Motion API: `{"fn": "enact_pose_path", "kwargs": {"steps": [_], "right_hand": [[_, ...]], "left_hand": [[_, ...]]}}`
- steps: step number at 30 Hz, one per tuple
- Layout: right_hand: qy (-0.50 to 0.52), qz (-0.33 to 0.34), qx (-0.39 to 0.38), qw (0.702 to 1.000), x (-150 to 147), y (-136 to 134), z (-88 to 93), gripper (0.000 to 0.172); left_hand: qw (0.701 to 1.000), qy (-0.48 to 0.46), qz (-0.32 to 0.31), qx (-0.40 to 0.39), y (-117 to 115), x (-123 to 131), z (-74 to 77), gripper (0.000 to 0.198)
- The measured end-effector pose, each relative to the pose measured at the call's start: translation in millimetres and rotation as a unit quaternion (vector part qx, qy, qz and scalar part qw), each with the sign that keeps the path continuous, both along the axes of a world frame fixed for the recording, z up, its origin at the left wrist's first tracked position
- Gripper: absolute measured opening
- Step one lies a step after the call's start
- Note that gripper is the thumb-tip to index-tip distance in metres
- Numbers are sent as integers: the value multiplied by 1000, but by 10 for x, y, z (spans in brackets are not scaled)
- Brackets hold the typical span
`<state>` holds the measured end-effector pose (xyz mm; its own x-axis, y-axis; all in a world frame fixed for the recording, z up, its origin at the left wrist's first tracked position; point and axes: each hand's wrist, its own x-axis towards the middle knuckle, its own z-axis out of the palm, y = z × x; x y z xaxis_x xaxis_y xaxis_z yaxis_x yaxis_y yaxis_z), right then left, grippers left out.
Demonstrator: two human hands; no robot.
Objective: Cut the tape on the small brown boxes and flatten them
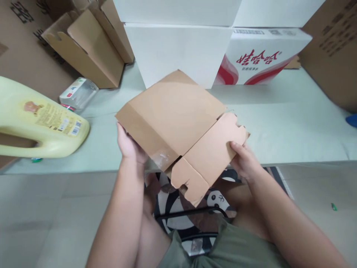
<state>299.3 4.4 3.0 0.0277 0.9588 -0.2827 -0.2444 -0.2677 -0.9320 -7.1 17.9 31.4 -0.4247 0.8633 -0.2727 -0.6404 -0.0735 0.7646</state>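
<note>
At the left end of the counter (292,126) we see a yellow bottle (55,123) near the front edge, and behind it a see-through pack (79,93) just beside the open boxes (102,56) toward the back; we would guess they sit there to leave the middle for handling. Our left hand (131,147) bears the near left end of the cardboard box (173,115) from beneath, likely taking its weight; its fingers are hidden, so we cannot tell how far that grip closes. The cardboard box is held across the counter's front edge, set slantwise, with its notched flaps toward us and to the right, perhaps so we can get at them. Farther back, a white box (178,48) stands past its far corner. Our right hand (244,160) has its grip closed on a right-hand flap, thumb on top, probably to steady the loose end. Beyond, a red-and-white carton (262,57) stands toward the back, beside the white box.
</note>
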Motion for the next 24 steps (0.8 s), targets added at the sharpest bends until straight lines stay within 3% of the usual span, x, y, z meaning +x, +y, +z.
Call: {"fn": "enact_pose_path", "kwargs": {"steps": [6, 11, 13, 18, 21, 24], "right_hand": [[17, -41, -42, 998, -251, -68, 152, 65], [31, 3, -62, 998, -204, -219, 300, 62], [41, -38, -47, 997, 0, -302, 334, 62], [44, -240, -5, 970, 871, -582, 320, 62], [-46, -363, 21, 930, 1430, -743, 309, 55], [-135, -421, 45, 896, 1911, -682, 385, 49]], "left_hand": [[999, 22, 37, 5, 64, 30, -59, 25], [1000, -25, 5, -15, 136, 92, -49, 20], [998, -44, -13, -30, 132, 119, 21, 27], [996, -54, -15, -63, 104, 189, 157, 34], [996, -49, -25, -76, 107, 255, 166, 32], [996, -39, -44, -67, 113, 317, 147, 29]]}}
